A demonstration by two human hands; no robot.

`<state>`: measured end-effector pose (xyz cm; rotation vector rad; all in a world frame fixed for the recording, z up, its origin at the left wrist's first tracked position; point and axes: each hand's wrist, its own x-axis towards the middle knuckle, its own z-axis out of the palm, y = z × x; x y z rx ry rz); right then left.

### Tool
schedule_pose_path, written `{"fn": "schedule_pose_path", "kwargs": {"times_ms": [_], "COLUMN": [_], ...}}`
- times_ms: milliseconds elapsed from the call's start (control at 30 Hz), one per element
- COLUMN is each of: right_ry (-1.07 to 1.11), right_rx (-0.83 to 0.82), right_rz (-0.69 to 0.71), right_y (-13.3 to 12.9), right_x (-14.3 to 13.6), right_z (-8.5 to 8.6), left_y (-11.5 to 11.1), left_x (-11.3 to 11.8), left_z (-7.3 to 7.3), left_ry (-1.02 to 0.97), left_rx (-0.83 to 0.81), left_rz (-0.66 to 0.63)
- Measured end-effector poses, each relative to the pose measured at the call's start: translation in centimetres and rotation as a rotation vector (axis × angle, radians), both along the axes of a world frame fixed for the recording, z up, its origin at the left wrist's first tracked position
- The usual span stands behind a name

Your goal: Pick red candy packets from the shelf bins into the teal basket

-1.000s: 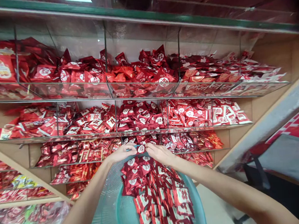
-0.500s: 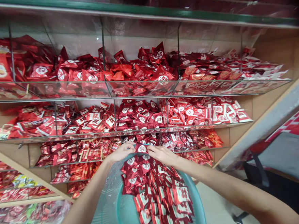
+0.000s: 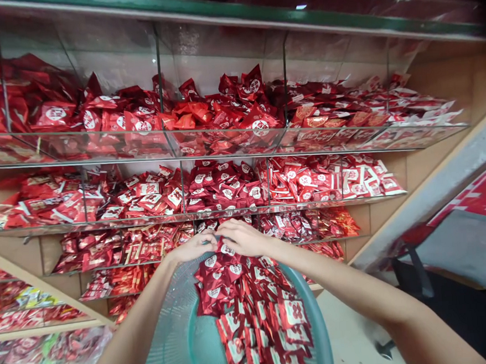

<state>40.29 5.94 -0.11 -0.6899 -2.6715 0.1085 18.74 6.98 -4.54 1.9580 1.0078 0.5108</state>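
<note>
My left hand (image 3: pixel 195 247) is closed in a pinch at the left edge of a small dark red snack packet (image 3: pixel 226 249) with a white round label. My right hand (image 3: pixel 242 237) curls over the top of the same packet, its fingertips close to my left fingers and partly hiding it. Both hands are over the far rim of a teal plastic basket (image 3: pixel 196 340). Inside, dark red packets (image 3: pixel 213 275) lie at the far end, and red packets with cream labels (image 3: pixel 294 314) are laid in overlapping rows on the right side.
Glass-fronted shelves (image 3: pixel 233 156) in front of me hold red packets in divided compartments. More shelves (image 3: pixel 37 329) stand at lower left, above bagged packets (image 3: pixel 50 350) on the floor. A black chair (image 3: pixel 451 306) is at the right.
My right hand has moved left, from the packet's right edge to over its top, close to my left hand. The left hand keeps its pinch. The view has shifted slightly.
</note>
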Motion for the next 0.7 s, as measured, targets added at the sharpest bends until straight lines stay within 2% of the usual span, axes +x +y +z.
{"fn": "schedule_pose_path", "kwargs": {"times_ms": [133,267,400,567,633,700], "right_ry": [0.016,0.043,0.153,0.497,0.600,0.647], "right_rx": [-0.227,-0.489,-0.705,-1.217,-1.304,-1.319], "right_rz": [0.018,-0.006,-0.120,-0.308,-0.364,-0.417], "right_y": [1.2,1.8,1.5,0.3,-0.3,-0.7], "right_x": [-2.1,-1.8,-0.4,1.1,1.3,1.3], "right_z": [-0.3,-0.9,-1.6,-3.0,-3.8,-4.5], "left_y": [-0.2,-0.5,-0.9,-1.7,-1.8,-1.9], "left_x": [0.0,0.3,0.8,1.3,1.4,1.4], "left_z": [0.0,0.7,1.4,2.1,2.3,2.4], "left_ry": [-0.013,-0.017,-0.063,-0.090,-0.099,-0.101], "left_rx": [-0.012,-0.013,-0.026,-0.136,-0.148,-0.153], "left_rz": [0.013,0.006,0.043,0.127,0.132,0.129]}}
